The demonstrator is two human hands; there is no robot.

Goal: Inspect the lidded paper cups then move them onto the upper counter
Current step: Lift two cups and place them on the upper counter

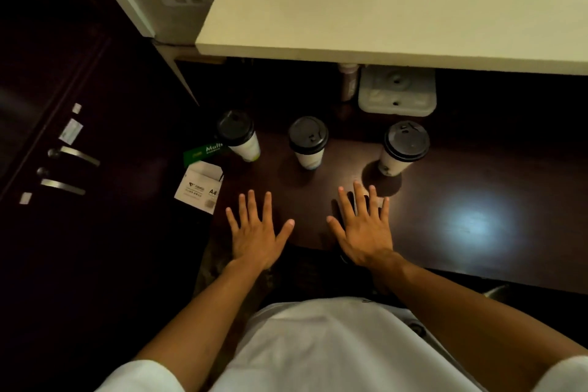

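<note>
Three white paper cups with black lids stand upright in a row on the dark lower desk: the left cup, the middle cup and the right cup. My left hand lies flat, fingers spread, below the left and middle cups. My right hand is also flat with spread fingers, just below the right cup. Neither hand touches a cup. The pale upper counter runs across the top of the view.
A white plastic container and a small bottle sit under the counter's overhang behind the cups. A box of A4 paper lies off the desk's left edge. A dark door with metal handles is at left.
</note>
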